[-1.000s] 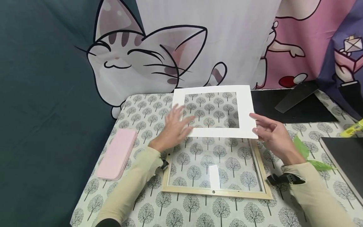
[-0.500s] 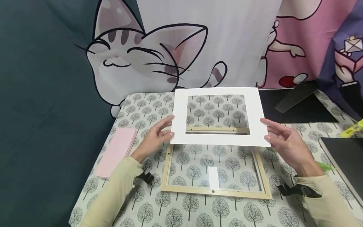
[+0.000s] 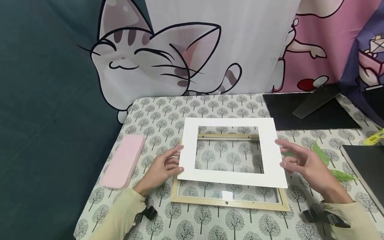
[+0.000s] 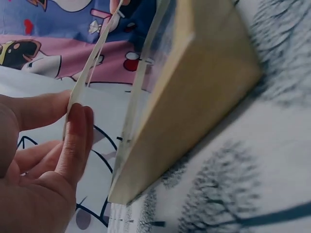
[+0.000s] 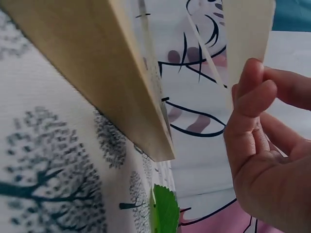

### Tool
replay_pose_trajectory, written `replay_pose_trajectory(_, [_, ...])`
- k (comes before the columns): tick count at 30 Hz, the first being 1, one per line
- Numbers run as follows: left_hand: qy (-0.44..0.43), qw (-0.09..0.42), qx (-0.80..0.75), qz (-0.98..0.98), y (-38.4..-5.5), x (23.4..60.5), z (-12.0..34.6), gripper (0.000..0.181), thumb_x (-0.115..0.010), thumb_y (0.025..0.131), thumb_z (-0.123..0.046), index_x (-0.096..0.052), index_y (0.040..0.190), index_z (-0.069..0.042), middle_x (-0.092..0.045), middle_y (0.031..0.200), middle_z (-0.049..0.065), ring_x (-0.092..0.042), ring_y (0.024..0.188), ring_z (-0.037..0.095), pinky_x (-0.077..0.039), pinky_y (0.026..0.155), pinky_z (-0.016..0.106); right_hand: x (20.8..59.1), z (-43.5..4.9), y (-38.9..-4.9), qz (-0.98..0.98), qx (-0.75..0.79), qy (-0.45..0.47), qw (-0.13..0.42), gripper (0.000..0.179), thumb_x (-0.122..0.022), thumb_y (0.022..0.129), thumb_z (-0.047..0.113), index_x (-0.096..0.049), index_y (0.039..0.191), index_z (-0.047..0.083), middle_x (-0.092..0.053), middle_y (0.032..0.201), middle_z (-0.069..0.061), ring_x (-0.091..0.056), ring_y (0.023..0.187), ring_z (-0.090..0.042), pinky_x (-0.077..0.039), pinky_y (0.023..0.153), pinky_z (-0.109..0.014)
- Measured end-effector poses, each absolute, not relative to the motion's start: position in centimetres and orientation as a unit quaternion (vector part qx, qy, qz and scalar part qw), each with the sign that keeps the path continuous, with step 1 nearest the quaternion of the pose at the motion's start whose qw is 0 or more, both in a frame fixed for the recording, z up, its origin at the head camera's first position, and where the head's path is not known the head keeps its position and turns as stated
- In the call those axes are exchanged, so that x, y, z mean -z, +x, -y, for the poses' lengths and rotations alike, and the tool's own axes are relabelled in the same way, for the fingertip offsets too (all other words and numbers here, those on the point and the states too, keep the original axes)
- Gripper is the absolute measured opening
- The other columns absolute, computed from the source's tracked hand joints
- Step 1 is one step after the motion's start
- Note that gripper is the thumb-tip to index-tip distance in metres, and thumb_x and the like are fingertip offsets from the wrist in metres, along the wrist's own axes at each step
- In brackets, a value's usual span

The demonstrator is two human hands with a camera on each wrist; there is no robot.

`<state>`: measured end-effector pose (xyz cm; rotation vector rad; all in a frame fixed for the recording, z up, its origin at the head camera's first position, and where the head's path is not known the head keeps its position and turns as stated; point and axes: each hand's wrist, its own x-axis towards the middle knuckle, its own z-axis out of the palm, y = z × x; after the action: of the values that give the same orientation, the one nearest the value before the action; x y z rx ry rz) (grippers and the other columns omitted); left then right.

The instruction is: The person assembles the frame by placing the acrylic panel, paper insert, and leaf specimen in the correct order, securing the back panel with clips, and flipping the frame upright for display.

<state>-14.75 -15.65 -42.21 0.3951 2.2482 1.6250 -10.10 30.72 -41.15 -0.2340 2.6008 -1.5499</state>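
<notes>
A white picture mat (image 3: 228, 178) with a rectangular window is held above a wooden picture frame (image 3: 231, 204) that lies on the table with a clear pane in it. My left hand (image 3: 160, 170) pinches the mat's left edge between thumb and fingers. On the other side my right hand (image 3: 309, 165) pinches its right edge. Both wrist views show a gap between the mat (image 4: 90, 63) and the wooden frame (image 4: 180, 102). In the right wrist view the fingertips (image 5: 262, 94) meet at the mat's edge.
A pink case (image 3: 123, 161) lies left of the frame. Green leaves (image 3: 342, 175) lie to the right, near a dark panel (image 3: 366, 166) and a yellow marker (image 3: 373, 137). At the back right is a black backing board (image 3: 279, 113) with a stand flap (image 3: 315, 101). A printed curtain (image 3: 255, 40) hangs behind.
My left hand went from open near the mat to pinching its left edge. Both hands then brought the mat toward me and down over the frame. The frame stayed in place.
</notes>
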Motion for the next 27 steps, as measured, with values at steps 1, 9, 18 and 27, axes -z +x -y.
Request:
replay_pose_trajectory(1, [0.141,0.171,-0.559,-0.799,-14.4,42.4,15.7,0.081,-0.077,0.081,-0.004,-0.041,0.153,-0.016,-0.057,0.127,0.013,-0.063,0.098,0.011,-0.058,0.089,0.019,41.2,-30.7,-9.9,-0.856,0.507,-0.075,0.063,0.071,-0.066,0.095,0.009,-0.034,0.157,0.020,-0.057,0.122,0.009,-0.070,0.084,-0.011,-0.058,0.072,-0.024])
replay_pose_trajectory(9, [0.187,0.158,-0.462,-0.853,-12.6,42.7,16.0,0.076,-0.080,0.078,-0.005,-0.048,0.147,-0.006,-0.063,0.106,0.004,-0.063,0.084,0.005,-0.060,0.079,0.018,42.2,-30.4,-8.6,-0.830,0.539,-0.106,0.099,0.072,-0.065,0.092,-0.001,-0.033,0.156,0.008,-0.065,0.098,-0.002,-0.070,0.083,-0.012,-0.062,0.075,-0.027])
replay_pose_trajectory(18, [0.254,0.136,-0.365,-0.885,-12.4,41.9,16.1,0.070,-0.081,0.080,-0.006,-0.050,0.142,0.004,-0.061,0.086,-0.001,-0.056,0.072,-0.002,-0.057,0.071,0.015,44.0,-29.9,-8.2,-0.820,0.549,-0.141,0.078,0.071,-0.066,0.087,-0.010,-0.036,0.152,-0.004,-0.056,0.109,0.002,-0.068,0.078,-0.007,-0.062,0.072,-0.026])
replay_pose_trajectory(27, [0.232,0.093,-0.280,-0.927,-12.6,41.9,15.7,0.058,-0.078,0.082,-0.011,-0.058,0.136,-0.001,-0.056,0.079,-0.008,-0.047,0.067,0.001,-0.045,0.061,0.016,43.5,-29.7,-8.4,-0.831,0.533,-0.140,0.078,0.067,-0.065,0.089,-0.008,-0.038,0.150,-0.007,-0.054,0.103,-0.001,-0.064,0.073,-0.003,-0.063,0.070,-0.028])
